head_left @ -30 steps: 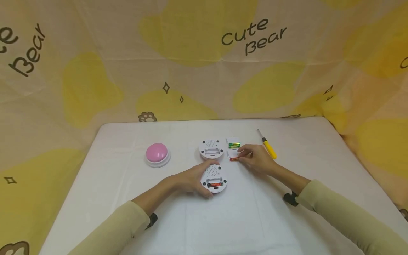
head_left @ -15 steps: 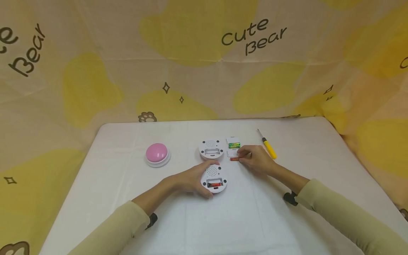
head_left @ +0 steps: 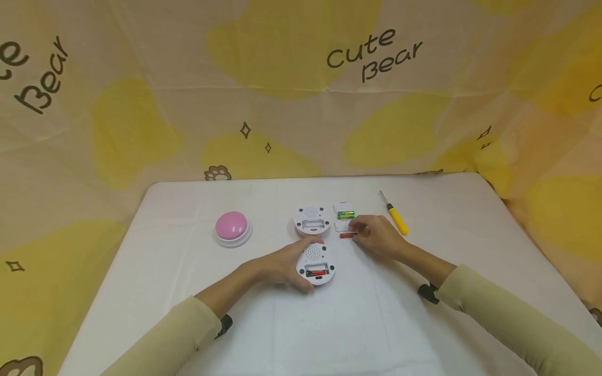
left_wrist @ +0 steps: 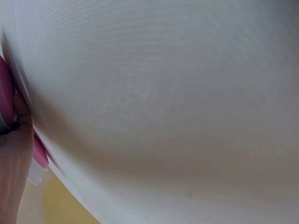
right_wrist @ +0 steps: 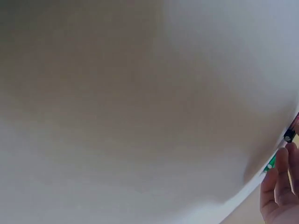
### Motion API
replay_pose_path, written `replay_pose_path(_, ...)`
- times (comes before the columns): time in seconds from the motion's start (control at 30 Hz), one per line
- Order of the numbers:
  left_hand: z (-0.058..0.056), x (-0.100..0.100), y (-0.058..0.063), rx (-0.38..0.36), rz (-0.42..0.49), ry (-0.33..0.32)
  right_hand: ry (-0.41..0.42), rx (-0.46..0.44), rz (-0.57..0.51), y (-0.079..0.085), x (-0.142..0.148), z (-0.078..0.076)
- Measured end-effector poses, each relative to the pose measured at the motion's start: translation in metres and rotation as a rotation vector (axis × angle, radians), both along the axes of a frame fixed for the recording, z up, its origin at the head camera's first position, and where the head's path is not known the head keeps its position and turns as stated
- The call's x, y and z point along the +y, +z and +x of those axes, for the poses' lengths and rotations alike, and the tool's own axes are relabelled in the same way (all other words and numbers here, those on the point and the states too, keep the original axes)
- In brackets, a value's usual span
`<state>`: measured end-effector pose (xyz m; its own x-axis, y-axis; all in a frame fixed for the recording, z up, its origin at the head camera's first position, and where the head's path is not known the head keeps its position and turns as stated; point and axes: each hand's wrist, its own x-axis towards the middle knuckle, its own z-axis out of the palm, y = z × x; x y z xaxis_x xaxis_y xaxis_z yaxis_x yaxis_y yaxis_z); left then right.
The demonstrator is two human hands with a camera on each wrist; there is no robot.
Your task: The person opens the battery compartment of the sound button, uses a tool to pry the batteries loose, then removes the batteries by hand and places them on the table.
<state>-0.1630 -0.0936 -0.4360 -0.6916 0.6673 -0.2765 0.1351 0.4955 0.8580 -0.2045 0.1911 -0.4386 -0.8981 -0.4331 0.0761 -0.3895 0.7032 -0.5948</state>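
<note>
In the head view my left hand point(head_left: 281, 263) grips a round white push-button unit point(head_left: 312, 253) from its left side. The unit lies underside up, with one red battery point(head_left: 317, 273) in its uncovered compartment. My right hand point(head_left: 380, 237) pinches the right end of a loose red battery point(head_left: 347, 235) at the table. Just above that battery lies a white battery cover point(head_left: 343, 226), partly hidden by the fingers. In the right wrist view, the dark end of a battery point(right_wrist: 288, 136) shows beside the fingers. Pink edges of the unit point(left_wrist: 6, 93) appear in the left wrist view.
Behind the held unit sits a second upturned unit point(head_left: 311, 219), its compartment bare. Green batteries point(head_left: 346, 214) lie by another white cover point(head_left: 343, 207). A yellow-handled screwdriver point(head_left: 397, 219) is at the right, a pink-topped button point(head_left: 231, 225) at the left.
More of the loose red battery shows beside my right fingertips, which have shifted very slightly. My left hand and the unit it grips stay in place.
</note>
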Motion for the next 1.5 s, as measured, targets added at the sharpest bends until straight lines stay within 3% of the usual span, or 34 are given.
replay_pose_path(0.13, 0.000, 0.000, 0.001, 0.009, -0.010, -0.004, -0.003, 0.061, -0.056, 0.002, -0.004, 0.007)
replay_pose_path(0.27, 0.000, 0.000, 0.002, 0.005, -0.016, 0.000, 0.060, 0.102, -0.168, 0.007, -0.012, 0.020)
replay_pose_path(0.43, 0.000, 0.000, 0.003, 0.000, -0.008, 0.001, 0.163, 0.013, -0.298, 0.013, -0.026, 0.037)
replay_pose_path(0.63, 0.000, 0.000, 0.003, 0.025, 0.005, -0.020, 0.251, -0.078, -0.373, 0.011, -0.039, 0.052)
replay_pose_path(0.9, -0.001, -0.001, 0.002, 0.046, 0.004, -0.036, 0.303, -0.136, -0.379, 0.008, -0.047, 0.060)
replay_pose_path(1.2, 0.000, -0.002, 0.003, 0.047, 0.005, -0.040, 0.406, -0.119, -0.326, 0.007, -0.051, 0.058)
replay_pose_path(1.5, -0.001, -0.001, 0.002, 0.038, 0.022, -0.040, 0.403, -0.080, -0.290, 0.009, -0.054, 0.060)
